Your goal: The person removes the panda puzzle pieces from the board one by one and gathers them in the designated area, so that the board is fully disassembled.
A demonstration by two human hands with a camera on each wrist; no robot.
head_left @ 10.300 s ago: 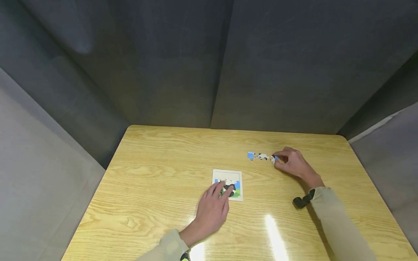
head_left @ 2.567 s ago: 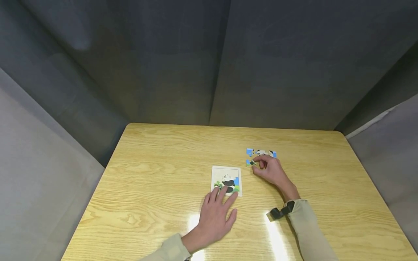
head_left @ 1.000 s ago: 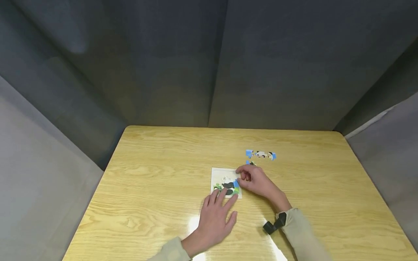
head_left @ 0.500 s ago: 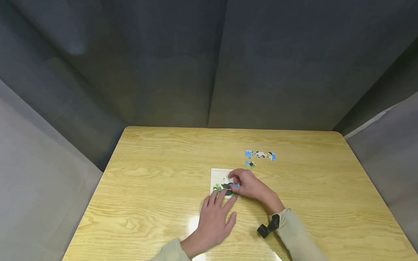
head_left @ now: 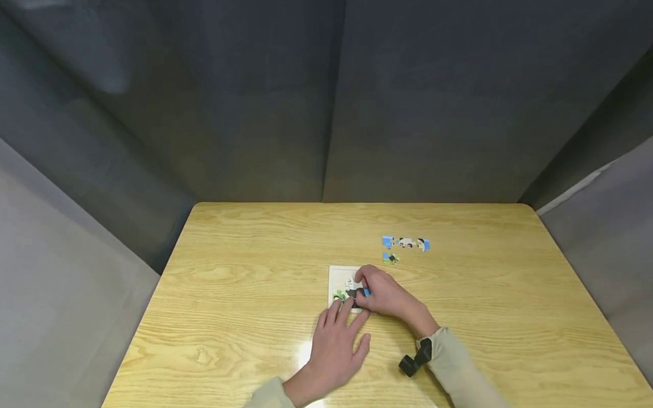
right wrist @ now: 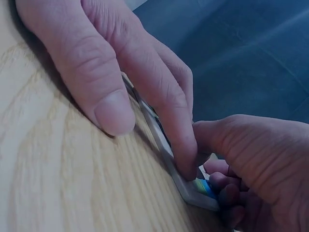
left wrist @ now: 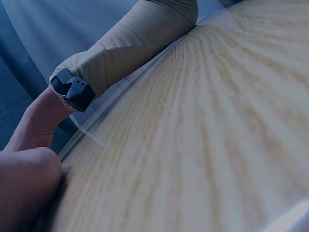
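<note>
A jigsaw puzzle of a panda lies in its pale square tray [head_left: 337,274] on the table. My left hand [head_left: 335,352] rests with straight, spread fingers on the tray's near edge. Over the tray's right side, the thumb and forefinger of my right hand [head_left: 386,294] pinch a puzzle piece [head_left: 367,292] with blue on it; most of it is hidden. In the right wrist view, one left fingertip presses the tray's rim [right wrist: 194,197] beside blue and green print. Loose beyond the tray lie a blue piece [head_left: 388,242], a panda-face piece [head_left: 406,243], a white-and-blue piece [head_left: 423,245] and a green-and-blue piece [head_left: 390,258].
The wooden table [head_left: 245,249] runs back to a dark curtain [head_left: 245,113]. Grey panels flank it on the left and right. A black wrist mount [head_left: 415,358] sits on the right forearm, close above the table.
Three loose pieces have become several: a green-and-blue one now lies below the row. My right hand has left it, moved left and down to the tray, and pinches there. The left hand stays.
</note>
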